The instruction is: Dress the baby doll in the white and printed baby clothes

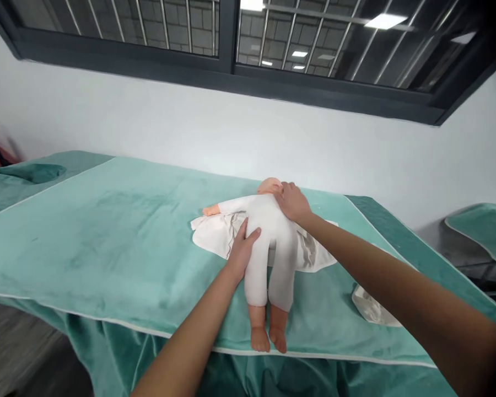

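A baby doll (268, 242) in a white one-piece suit lies on a teal-covered table (107, 242), head toward the wall, bare feet at the near edge. Under its torso a white cloth (210, 234) is spread out. My left hand (242, 248) rests flat against the doll's left side at the waist, fingers apart. My right hand (292, 201) lies on the doll's shoulder and neck, just below the head, fingers curved over it. Neither hand lifts the doll.
A crumpled white cloth (370, 309) lies on the table to the right of the doll's legs. A second teal table (483, 226) stands at the far right, another teal surface with a cushion (33, 172) at the far left. A white wall and dark window run behind.
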Demonstrator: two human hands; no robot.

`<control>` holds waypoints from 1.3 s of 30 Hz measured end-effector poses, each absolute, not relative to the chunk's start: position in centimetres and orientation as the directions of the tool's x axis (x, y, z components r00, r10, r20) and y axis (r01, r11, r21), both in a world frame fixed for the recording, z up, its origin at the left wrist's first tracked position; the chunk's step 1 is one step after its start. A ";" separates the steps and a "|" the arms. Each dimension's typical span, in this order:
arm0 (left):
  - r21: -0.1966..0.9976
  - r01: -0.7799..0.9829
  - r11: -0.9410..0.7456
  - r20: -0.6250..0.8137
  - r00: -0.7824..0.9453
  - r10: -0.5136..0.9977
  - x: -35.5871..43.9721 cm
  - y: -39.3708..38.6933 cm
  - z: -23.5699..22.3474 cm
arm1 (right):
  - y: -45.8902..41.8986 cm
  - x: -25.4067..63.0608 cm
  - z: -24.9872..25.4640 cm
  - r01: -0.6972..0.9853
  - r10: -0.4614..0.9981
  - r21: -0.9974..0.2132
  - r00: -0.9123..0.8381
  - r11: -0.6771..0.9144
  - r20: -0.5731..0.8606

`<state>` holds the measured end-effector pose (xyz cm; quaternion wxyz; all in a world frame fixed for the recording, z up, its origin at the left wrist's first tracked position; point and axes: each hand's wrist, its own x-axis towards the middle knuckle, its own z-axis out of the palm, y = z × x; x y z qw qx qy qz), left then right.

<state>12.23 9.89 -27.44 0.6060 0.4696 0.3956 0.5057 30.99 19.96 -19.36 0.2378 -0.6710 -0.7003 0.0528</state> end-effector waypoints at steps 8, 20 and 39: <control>0.996 -0.055 0.076 -0.071 0.085 0.994 13.4 8.6 -27.3 | 23.9 21.0 -20.0 0.782 0.782 -0.019 -0.623 0.623 0.008; 0.825 0.545 -0.148 0.319 -0.234 0.918 4.8 18.1 -26.0 | 25.3 25.4 -20.0 0.807 0.816 -0.123 -0.568 0.577 0.107; 0.996 -0.073 -0.057 0.060 0.037 0.998 10.7 18.6 -20.6 | 24.0 23.4 -21.5 0.863 0.897 -0.245 -0.419 0.441 0.139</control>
